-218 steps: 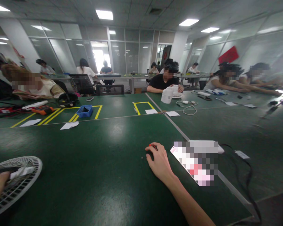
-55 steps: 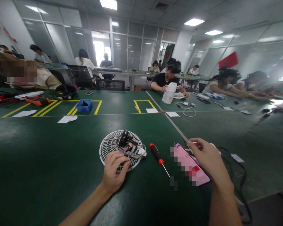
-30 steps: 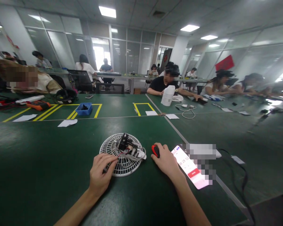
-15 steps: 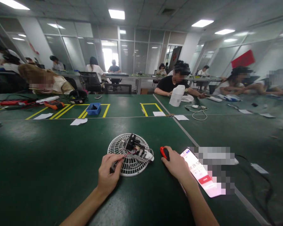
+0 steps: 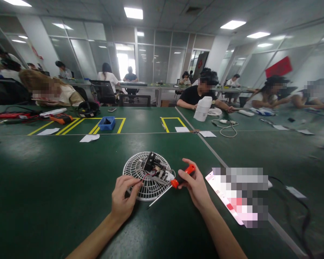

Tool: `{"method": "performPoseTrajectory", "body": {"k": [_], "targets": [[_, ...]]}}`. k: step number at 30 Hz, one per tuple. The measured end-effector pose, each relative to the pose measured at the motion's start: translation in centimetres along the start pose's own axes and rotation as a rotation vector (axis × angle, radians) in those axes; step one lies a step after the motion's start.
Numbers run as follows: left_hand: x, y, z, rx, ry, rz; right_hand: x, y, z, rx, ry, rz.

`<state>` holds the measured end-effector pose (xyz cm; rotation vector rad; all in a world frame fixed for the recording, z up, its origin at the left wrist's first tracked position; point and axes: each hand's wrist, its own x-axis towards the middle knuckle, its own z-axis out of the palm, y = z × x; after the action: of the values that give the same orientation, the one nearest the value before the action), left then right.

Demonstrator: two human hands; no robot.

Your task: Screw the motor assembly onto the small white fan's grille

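A white round fan grille (image 5: 144, 187) lies flat on the green table, with a small motor and circuit assembly with wires (image 5: 155, 169) on top of it. My left hand (image 5: 122, 199) rests on the grille's near left edge, fingers curled over the rim. My right hand (image 5: 196, 185) holds a red-and-black-handled screwdriver (image 5: 178, 180) just above the table, its metal shaft pointing down-left beside the grille.
A phone (image 5: 229, 199) lies right of my right hand, with a black cable (image 5: 299, 212) beyond it. Farther back are a blue bin (image 5: 106, 123), paper slips, yellow tape marks, a white jug (image 5: 201, 109) and several seated people around the tables.
My right hand has lifted the screwdriver off the table and turned its tip toward the grille. The left hand stays on the grille's edge.
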<state>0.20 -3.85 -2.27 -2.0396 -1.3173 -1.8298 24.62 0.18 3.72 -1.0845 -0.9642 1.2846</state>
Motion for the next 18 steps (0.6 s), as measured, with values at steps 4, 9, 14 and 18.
{"method": "performPoseTrajectory", "body": {"k": [4,9,14,18], "targets": [[-0.1,0.0,0.0,-0.005,0.01,0.005,-0.5,0.9,1.1,0.1,0.097,-0.004],[-0.4,0.1,-0.1,-0.027,0.013,0.002,-0.3,1.6,1.1,0.159,0.199,-0.061],[-0.4,0.2,-0.2,-0.036,0.009,-0.011,-0.2,1.9,1.2,0.154,0.203,-0.08],[-0.4,0.2,-0.2,-0.044,-0.01,0.044,-0.5,2.0,1.6,0.133,0.199,-0.1]]}}
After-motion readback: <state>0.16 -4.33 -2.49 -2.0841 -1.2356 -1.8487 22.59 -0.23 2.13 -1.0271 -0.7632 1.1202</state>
